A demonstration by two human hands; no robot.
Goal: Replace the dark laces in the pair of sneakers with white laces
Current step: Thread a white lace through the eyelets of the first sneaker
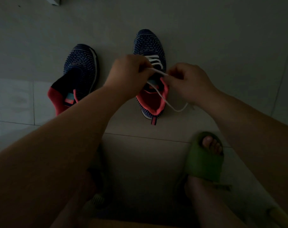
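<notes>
Two dark blue knit sneakers with red-pink linings stand on the tiled floor, toes pointing away. The right sneaker [149, 46] carries a white lace [163, 97] through its front eyelets. My left hand [128, 71] pinches one strand of it over the tongue. My right hand [189, 83] pinches the other strand near the collar, and a loose loop of lace trails onto the floor below it. The left sneaker [79, 69] shows no lace; its tongue lies open.
The room is dim. My right foot in a green slide sandal [204, 160] rests on the pale floor tiles [222, 38] near the bottom right. A pale object's corner [55, 0] shows at the top left edge.
</notes>
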